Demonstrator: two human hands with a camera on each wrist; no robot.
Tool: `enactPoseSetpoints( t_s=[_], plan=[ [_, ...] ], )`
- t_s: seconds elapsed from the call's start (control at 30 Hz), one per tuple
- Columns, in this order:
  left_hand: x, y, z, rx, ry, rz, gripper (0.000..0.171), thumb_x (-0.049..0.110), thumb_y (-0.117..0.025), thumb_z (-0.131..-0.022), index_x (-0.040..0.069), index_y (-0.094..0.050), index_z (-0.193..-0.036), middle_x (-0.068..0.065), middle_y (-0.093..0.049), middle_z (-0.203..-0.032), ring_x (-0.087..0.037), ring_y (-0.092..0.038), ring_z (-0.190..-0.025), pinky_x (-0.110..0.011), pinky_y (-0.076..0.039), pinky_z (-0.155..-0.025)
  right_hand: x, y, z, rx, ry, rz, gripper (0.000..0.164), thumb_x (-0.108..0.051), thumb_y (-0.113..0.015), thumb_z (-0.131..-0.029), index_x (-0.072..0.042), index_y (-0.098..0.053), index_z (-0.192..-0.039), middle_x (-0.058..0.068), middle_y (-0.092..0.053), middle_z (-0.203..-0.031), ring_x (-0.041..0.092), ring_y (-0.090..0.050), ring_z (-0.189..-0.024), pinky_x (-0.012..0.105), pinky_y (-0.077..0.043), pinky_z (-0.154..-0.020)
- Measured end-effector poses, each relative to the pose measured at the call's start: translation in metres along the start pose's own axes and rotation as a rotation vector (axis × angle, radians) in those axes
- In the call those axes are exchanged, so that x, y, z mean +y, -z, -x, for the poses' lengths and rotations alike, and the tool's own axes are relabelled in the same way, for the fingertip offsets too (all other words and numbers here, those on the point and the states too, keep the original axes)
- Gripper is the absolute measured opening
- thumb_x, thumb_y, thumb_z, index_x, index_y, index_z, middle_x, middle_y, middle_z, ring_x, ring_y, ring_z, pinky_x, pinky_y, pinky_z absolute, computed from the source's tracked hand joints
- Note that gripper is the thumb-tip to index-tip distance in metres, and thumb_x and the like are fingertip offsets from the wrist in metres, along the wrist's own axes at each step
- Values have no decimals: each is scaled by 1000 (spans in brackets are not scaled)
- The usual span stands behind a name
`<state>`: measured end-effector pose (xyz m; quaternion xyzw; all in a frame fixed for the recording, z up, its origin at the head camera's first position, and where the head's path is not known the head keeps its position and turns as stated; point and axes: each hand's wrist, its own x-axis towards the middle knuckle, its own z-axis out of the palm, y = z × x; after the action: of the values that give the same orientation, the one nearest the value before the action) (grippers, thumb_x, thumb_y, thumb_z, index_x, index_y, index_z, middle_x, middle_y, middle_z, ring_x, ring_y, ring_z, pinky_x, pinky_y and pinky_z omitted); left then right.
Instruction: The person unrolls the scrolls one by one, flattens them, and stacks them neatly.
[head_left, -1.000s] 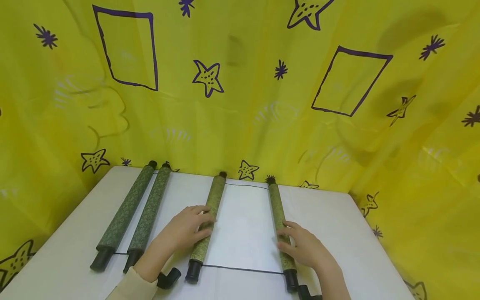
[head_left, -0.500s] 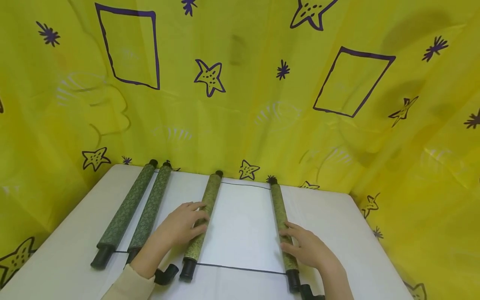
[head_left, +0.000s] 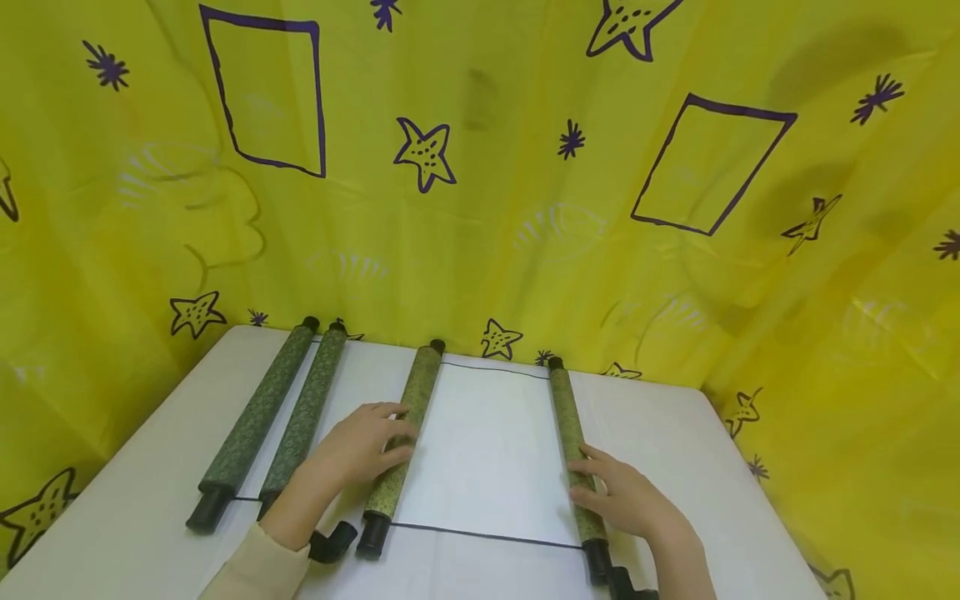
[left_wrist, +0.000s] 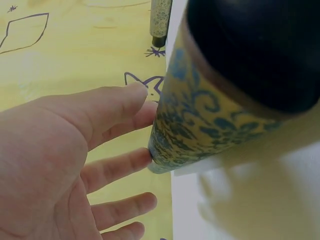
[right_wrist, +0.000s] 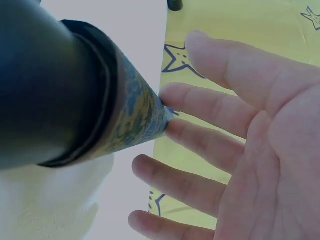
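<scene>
Two yellow-green patterned rolls with black ends lie apart on the white table, the left roll [head_left: 408,433] and the right roll [head_left: 576,450]. Thin dark lines run between them at front and back, bounding a white strip [head_left: 487,458]; together they look like a partly unrolled scroll. My left hand [head_left: 367,446] touches the left roll with its fingertips, fingers fairly straight and spread. My right hand [head_left: 622,496] touches the right roll's outer side, fingers also extended. Up close, the left wrist view shows the patterned roll [left_wrist: 200,115]; the right wrist view shows the other roll [right_wrist: 135,115].
Two darker green patterned rolls, one outer [head_left: 258,408] and one inner [head_left: 307,400], lie close together at the left, joined by a short dark line. A black elbow-shaped piece [head_left: 333,543] sits beside the left wrist. Yellow curtain [head_left: 480,208] hangs behind the table [head_left: 675,442].
The left yellow-green roll has shifted left with my left hand, and the right one slightly right with my right hand. The white strip between them is wider. The view has drifted a little.
</scene>
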<state>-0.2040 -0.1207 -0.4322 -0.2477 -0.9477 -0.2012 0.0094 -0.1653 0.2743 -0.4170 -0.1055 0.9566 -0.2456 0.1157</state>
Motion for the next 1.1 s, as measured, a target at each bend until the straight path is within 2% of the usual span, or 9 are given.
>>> enactPoseSetpoints(
  t_s=[0.2,0.4,0.53,0.63,0.77,0.93,1.1],
  plan=[
    [-3,5,0,12,21,6,22,29,-69,-95,19,-74,-114,-13,-51,-148,-43,-45,-135,-57,-35,-110,3,4,2,-13,-9,-17,50,-36,-70,-93,-16,-61,-137,19,-36,-157,46,-51,-128,66,-36,-103],
    [-6,9,0,9,2,20,21,26,-69,-95,16,-74,-112,-13,-54,-146,-41,-48,-133,-55,-34,-112,5,6,4,-21,-12,-28,51,-35,-68,-94,-13,-60,-139,20,-33,-158,48,-49,-129,66,-35,-104],
    [-7,10,1,-27,21,32,29,27,-68,-95,15,-70,-122,-15,-53,-145,-40,-49,-133,-55,-38,-109,7,7,4,-19,-14,-30,51,-36,-68,-94,-12,-60,-139,19,-35,-158,48,-47,-131,65,-37,-103],
    [-6,13,3,-73,50,50,39,27,-68,-96,16,-65,-132,-18,-51,-147,-43,-47,-133,-59,-39,-107,8,7,5,-30,-22,-53,53,-37,-68,-94,-13,-57,-141,20,-35,-158,48,-46,-131,65,-38,-102],
    [-5,14,3,-110,81,60,43,28,-68,-96,18,-62,-137,-20,-46,-149,-48,-44,-134,-63,-38,-105,8,8,6,-40,-41,-71,53,-36,-69,-93,-16,-57,-141,24,-33,-157,51,-41,-135,67,-35,-104],
    [-7,14,3,-105,89,45,42,29,-70,-94,19,-65,-134,-20,-46,-149,-49,-42,-134,-64,-36,-106,6,10,7,-45,-80,-30,49,-38,-70,-92,-17,-63,-136,27,-32,-156,52,-33,-139,69,-32,-105],
    [-10,9,3,-62,85,22,40,28,-75,-90,19,-68,-128,-17,-48,-149,-46,-42,-135,-61,-37,-107,6,11,8,-24,-58,-16,47,-35,-68,-94,-11,-64,-134,26,-32,-157,52,-39,-135,69,-33,-104]
  ],
)
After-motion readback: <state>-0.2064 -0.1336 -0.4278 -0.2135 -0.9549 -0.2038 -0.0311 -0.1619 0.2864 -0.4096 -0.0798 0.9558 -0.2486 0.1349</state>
